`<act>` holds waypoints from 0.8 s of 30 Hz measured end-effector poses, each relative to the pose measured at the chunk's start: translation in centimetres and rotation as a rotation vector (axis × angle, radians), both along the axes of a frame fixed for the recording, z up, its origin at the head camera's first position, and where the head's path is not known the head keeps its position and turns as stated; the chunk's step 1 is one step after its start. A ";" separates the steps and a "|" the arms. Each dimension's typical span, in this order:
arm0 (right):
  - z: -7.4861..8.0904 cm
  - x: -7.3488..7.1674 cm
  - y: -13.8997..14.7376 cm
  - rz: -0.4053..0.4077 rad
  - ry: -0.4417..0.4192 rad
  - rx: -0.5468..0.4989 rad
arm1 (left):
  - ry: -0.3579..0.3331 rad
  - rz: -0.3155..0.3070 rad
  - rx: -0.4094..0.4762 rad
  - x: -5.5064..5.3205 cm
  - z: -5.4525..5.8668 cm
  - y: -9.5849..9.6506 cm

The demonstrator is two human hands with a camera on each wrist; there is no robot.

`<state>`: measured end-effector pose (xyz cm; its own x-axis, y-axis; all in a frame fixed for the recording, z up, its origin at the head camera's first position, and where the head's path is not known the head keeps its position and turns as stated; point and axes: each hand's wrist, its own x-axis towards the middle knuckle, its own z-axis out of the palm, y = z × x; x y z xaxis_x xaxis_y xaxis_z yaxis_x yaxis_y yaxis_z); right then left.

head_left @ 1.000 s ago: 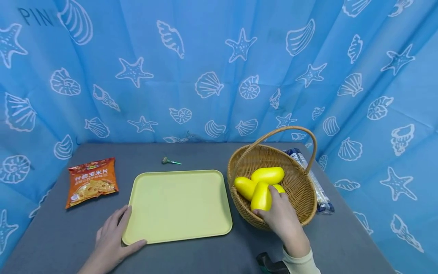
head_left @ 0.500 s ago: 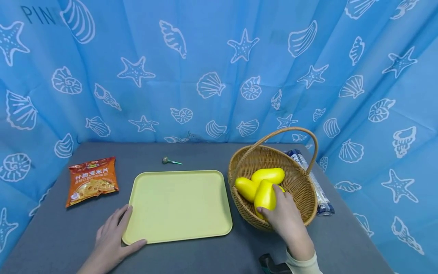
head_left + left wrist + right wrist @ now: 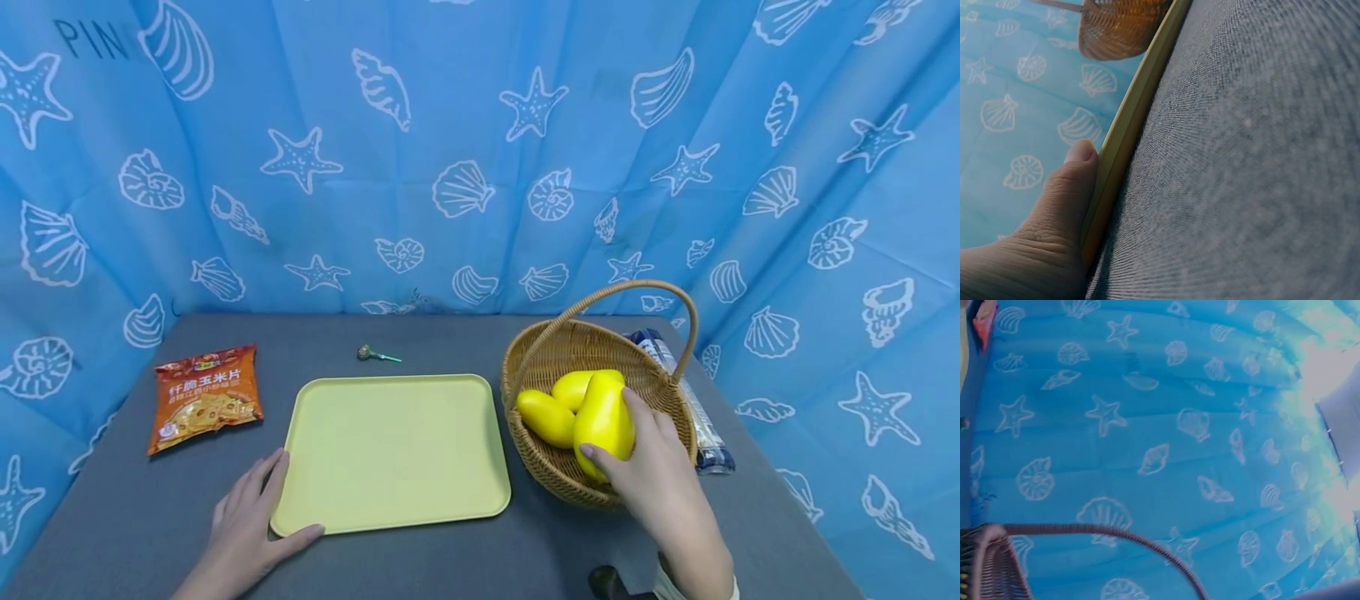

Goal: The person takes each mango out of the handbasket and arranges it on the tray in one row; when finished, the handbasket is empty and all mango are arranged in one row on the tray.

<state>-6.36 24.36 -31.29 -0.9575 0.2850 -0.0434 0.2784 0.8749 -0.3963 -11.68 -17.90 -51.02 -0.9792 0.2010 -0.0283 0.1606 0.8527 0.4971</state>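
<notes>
My right hand (image 3: 663, 467) grips a smooth yellow mango (image 3: 604, 417), thumb on the near side and fingers on the far right side. The mango stands tilted over the wicker basket (image 3: 551, 346), overlapping two more mangoes, one at the left (image 3: 543, 418) and one behind (image 3: 581, 385). My left hand (image 3: 243, 525) rests at the near left corner of a pale yellow tray (image 3: 397, 454), fingers relaxed along its left side. In the left wrist view the thumb (image 3: 1063, 194) lies against the tray's rim (image 3: 1124, 137). The right wrist view shows the basket handle (image 3: 1104, 531), not the hand.
An orange snack bag (image 3: 206, 398) lies at the left, a lollipop (image 3: 377, 354) behind the tray. A blue and clear package (image 3: 708, 437) lies right of the basket, whose tall handle (image 3: 622, 285) arches above it. A dark object (image 3: 606, 581) sits by the right wrist. A blue curtain (image 3: 457, 125) hangs behind.
My right hand has moved right and a little upward in the head view with the mango, which now covers more of the back mango. My left hand stays at the tray corner.
</notes>
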 end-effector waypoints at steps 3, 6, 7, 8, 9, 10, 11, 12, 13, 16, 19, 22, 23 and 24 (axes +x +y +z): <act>0.9 0.4 -0.6 0.004 0.022 0.012 | 0.007 0.005 0.002 0.0 -0.1 0.0; 1.7 0.8 -1.2 0.017 0.042 0.019 | 0.010 0.008 -0.004 0.1 -0.1 -0.1; 2.0 1.0 -1.5 0.024 0.050 0.017 | 0.008 0.010 -0.005 0.1 -0.2 -0.1; 2.2 1.2 -1.7 0.033 0.060 0.015 | 0.007 0.010 -0.005 0.1 -0.2 -0.2; 2.5 1.4 -2.0 0.040 0.070 0.010 | 0.005 0.011 -0.007 0.1 -0.2 -0.2; 2.7 1.6 -2.3 0.050 0.083 0.005 | 0.002 0.012 -0.008 0.1 -0.2 -0.2; 2.9 1.8 -2.6 0.059 0.096 -0.003 | 0.002 0.013 -0.009 0.1 -0.2 -0.2; 3.1 1.9 -3.0 0.071 0.113 -0.008 | -0.001 0.012 -0.009 0.1 -0.2 -0.2; 3.3 2.1 -3.3 0.085 0.133 -0.010 | -0.004 0.013 -0.010 0.1 -0.2 -0.2; 3.6 2.5 -4.5 0.132 0.186 -0.022 | -0.009 0.015 -0.015 0.1 -0.1 -0.2; 3.8 2.6 -5.7 0.197 0.235 -0.023 | -0.003 0.014 -0.013 0.1 -0.1 -0.2; 3.9 2.5 -7.2 0.252 0.244 -0.033 | 0.016 0.011 -0.012 0.1 -0.2 -0.1; 3.8 2.3 -7.7 0.270 0.242 -0.036 | 0.021 0.011 -0.012 0.1 -0.2 -0.1; 3.7 2.1 -8.2 0.286 0.235 -0.041 | 0.026 0.010 -0.012 0.1 -0.2 -0.1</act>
